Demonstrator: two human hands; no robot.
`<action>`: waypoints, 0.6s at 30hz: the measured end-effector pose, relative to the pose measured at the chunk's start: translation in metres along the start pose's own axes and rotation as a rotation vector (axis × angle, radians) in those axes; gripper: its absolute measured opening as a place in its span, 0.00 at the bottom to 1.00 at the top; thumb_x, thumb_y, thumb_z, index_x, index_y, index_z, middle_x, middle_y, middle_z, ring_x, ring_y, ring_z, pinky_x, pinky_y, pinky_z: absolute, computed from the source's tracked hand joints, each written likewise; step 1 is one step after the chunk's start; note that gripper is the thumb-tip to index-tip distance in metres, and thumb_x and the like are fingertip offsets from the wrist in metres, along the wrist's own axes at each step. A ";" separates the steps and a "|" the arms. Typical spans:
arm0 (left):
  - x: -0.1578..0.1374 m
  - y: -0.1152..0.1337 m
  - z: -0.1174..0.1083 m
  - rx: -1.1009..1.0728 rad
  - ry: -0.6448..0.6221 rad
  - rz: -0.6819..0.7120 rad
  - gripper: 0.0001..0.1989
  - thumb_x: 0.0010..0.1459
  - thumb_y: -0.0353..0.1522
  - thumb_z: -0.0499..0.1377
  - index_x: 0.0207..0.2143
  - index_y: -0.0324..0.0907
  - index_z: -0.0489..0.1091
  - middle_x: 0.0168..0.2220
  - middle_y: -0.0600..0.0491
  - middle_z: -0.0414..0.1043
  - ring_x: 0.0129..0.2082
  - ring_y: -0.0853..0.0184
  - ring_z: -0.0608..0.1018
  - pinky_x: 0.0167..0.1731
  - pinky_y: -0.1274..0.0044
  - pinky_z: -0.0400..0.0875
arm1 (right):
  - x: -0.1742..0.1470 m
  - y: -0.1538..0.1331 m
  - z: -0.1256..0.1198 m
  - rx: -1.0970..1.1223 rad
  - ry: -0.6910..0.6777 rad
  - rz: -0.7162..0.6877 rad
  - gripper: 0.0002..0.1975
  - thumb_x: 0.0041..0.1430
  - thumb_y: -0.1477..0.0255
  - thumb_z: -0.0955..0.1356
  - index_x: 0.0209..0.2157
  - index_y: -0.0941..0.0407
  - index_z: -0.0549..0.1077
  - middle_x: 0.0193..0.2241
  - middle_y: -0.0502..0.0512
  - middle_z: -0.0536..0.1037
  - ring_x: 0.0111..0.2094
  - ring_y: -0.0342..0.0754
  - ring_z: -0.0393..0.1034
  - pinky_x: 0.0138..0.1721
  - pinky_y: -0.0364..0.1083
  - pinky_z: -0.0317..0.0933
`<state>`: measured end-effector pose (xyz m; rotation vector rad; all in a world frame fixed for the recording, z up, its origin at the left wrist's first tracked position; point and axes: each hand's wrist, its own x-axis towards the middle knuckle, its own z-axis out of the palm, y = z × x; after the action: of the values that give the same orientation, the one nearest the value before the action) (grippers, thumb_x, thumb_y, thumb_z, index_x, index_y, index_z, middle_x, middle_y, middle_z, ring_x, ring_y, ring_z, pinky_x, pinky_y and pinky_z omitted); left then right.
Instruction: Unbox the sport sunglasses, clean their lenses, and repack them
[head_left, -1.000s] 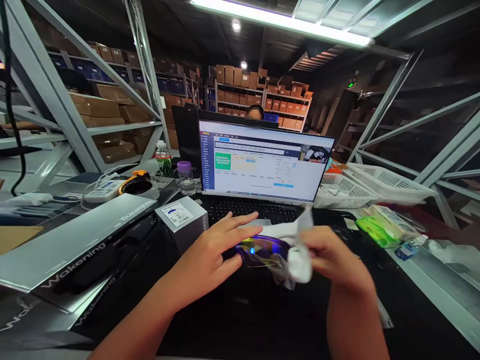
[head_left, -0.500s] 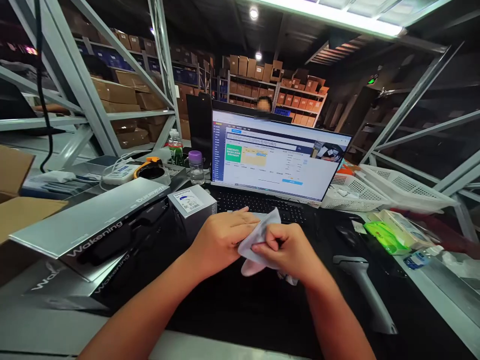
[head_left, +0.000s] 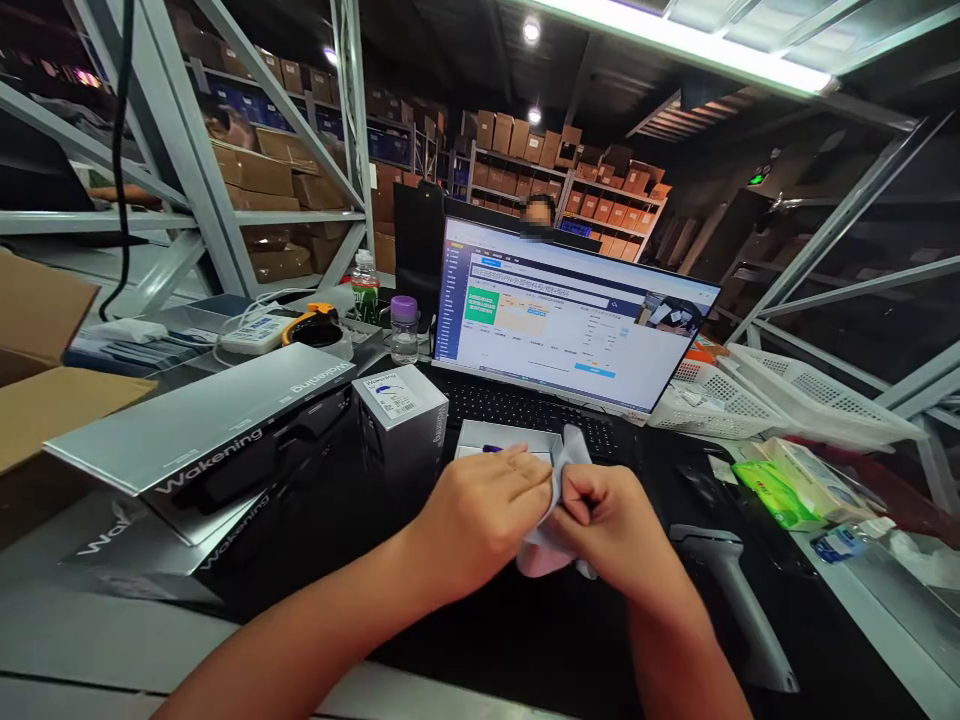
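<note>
The right hand (head_left: 609,515) clenches its fingers on one thin, whitish cloth (head_left: 575,455) beside the left hand (head_left: 487,515), whose grip (hidden behind its knuckles) cannot be told, above a black-topped desk (head_left: 517,645). Three silver-and-black rectangular boxes (head_left: 202,425) crowd the left; bare surface reaches the near edge.

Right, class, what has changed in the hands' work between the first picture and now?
The right hand has moved in toward the left hand, keeping hold of the white cloth, which now lies between them. The tinted lens that the left hand held is no longer plainly visible; whether it was released cannot be told. The monitor, keyboard and long silver box stayed put.
</note>
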<state>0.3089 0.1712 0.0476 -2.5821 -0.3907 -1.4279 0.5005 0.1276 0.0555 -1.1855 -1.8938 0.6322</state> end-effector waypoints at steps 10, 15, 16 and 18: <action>0.001 -0.005 -0.021 -0.203 0.072 -0.080 0.15 0.54 0.21 0.61 0.43 0.41 0.76 0.41 0.54 0.84 0.40 0.69 0.85 0.53 0.73 0.77 | 0.002 0.017 -0.047 0.215 -0.464 -0.284 0.28 0.54 0.68 0.77 0.16 0.55 0.54 0.15 0.41 0.58 0.18 0.36 0.46 0.19 0.41 0.42; 0.001 0.000 -0.013 -0.085 0.103 -0.062 0.13 0.56 0.20 0.58 0.42 0.40 0.76 0.38 0.54 0.84 0.37 0.68 0.85 0.48 0.73 0.81 | -0.001 0.007 -0.033 0.158 -0.359 -0.167 0.25 0.51 0.74 0.75 0.16 0.55 0.54 0.15 0.41 0.57 0.17 0.36 0.47 0.19 0.41 0.42; 0.001 0.002 -0.010 -0.043 0.101 -0.046 0.11 0.57 0.21 0.58 0.41 0.39 0.76 0.37 0.54 0.84 0.36 0.67 0.85 0.47 0.73 0.81 | -0.003 0.003 -0.025 0.133 -0.300 -0.107 0.24 0.50 0.76 0.74 0.16 0.55 0.54 0.15 0.41 0.57 0.18 0.36 0.47 0.20 0.41 0.41; 0.000 0.007 -0.005 0.048 0.087 0.001 0.08 0.60 0.22 0.58 0.39 0.37 0.75 0.37 0.51 0.83 0.36 0.66 0.85 0.46 0.72 0.82 | -0.005 -0.004 -0.009 0.069 -0.159 -0.004 0.22 0.49 0.79 0.72 0.17 0.55 0.54 0.15 0.41 0.56 0.19 0.37 0.46 0.20 0.41 0.41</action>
<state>0.3068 0.1632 0.0500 -2.4725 -0.4053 -1.5060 0.5072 0.1214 0.0622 -1.1157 -1.9884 0.8041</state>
